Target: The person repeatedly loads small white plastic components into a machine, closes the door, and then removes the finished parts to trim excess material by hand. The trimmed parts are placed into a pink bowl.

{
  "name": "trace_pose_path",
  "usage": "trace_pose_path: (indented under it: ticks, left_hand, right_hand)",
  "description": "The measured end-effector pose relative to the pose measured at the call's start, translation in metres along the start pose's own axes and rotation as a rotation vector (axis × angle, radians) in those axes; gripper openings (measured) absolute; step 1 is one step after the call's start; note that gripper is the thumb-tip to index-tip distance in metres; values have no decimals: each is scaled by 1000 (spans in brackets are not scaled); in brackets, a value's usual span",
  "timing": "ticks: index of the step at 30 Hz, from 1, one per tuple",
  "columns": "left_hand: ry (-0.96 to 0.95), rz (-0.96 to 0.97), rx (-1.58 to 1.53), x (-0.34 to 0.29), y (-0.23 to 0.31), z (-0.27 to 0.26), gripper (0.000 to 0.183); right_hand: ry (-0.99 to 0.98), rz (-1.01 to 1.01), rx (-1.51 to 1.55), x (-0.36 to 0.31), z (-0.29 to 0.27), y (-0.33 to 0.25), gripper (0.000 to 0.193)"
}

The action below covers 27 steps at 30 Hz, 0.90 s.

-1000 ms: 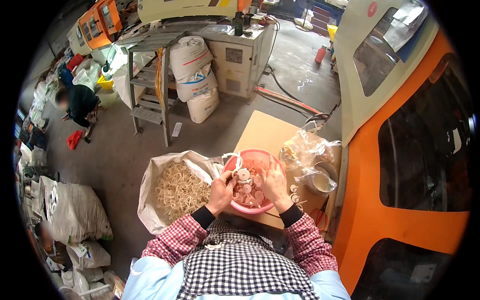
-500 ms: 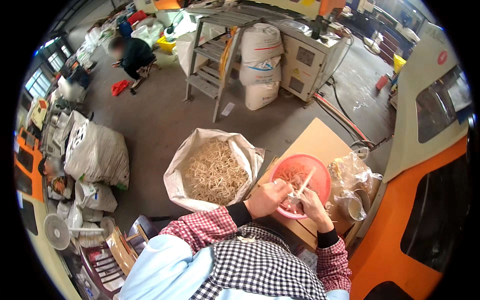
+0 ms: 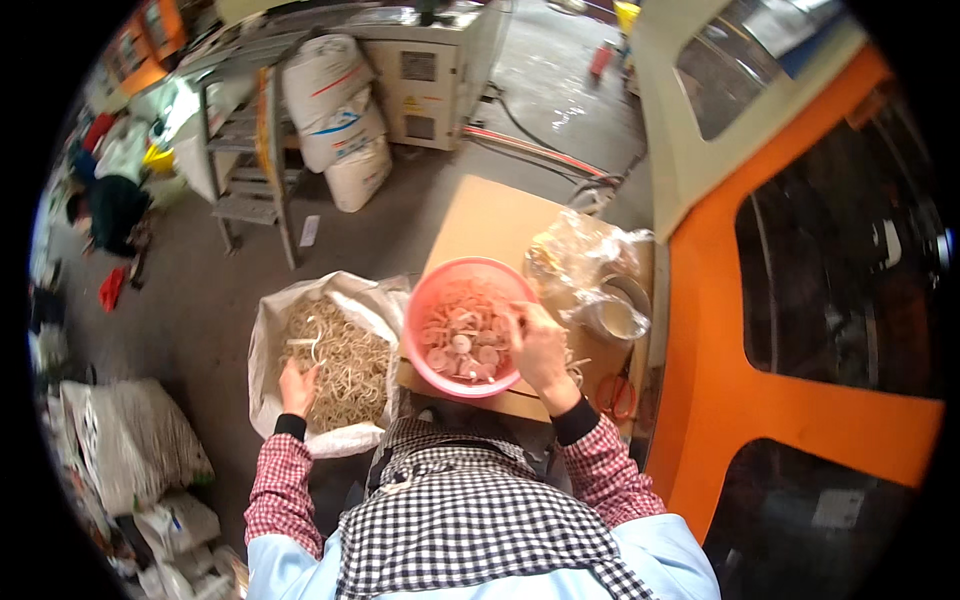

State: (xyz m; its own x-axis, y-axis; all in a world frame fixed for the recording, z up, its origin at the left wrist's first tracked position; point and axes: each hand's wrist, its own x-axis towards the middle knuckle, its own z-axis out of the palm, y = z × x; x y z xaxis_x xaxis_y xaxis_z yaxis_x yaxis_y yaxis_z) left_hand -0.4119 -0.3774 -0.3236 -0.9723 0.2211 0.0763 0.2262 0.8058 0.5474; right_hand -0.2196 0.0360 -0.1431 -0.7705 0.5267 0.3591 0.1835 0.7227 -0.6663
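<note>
My left hand (image 3: 296,388) is over the large white woven sack (image 3: 262,345), its thumb and fingers apart. The sack holds a heap of thin, pale, curly plastic-looking strips (image 3: 350,375). Just beyond my left fingertips is a whiter hooked strip (image 3: 316,348), with no grip on it visible. A pink bowl (image 3: 412,345) stands to the right of the sack, with many small pinkish-white pieces (image 3: 462,343), some round, in it. My right hand (image 3: 541,350) reaches over the bowl's right rim with curled, closed fingers. What they hold, if anything, is hidden.
The bowl stands on a cardboard-covered surface (image 3: 470,215). Right of it are crumpled clear plastic (image 3: 580,255), a round container (image 3: 620,315) and red-handled scissors (image 3: 617,395). An orange machine (image 3: 690,370) borders the right. Beyond are metal steps (image 3: 245,170) and stacked bags (image 3: 335,110).
My hands have parted: the left has moved from the bowl to the sack, while the right stays at the bowl. The stick-like pale piece between them no longer shows there. The view has swung right.
</note>
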Motion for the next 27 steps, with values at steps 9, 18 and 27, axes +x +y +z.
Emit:
trace_pose_path:
  ticks: [9,18,27]
  left_hand:
    - [-138,336,-251,-1,194,-36,10]
    - [-1231,237,-916,-45,371,-37,32]
    - [-1012,-41,-1353,-22,350,-35,15]
  right_hand:
    - [-26,440,-347,-106,-37,176,15]
    - [98,471,923,-59,-125,31,10]
    - [5,256,783,-22,-34,-9,34]
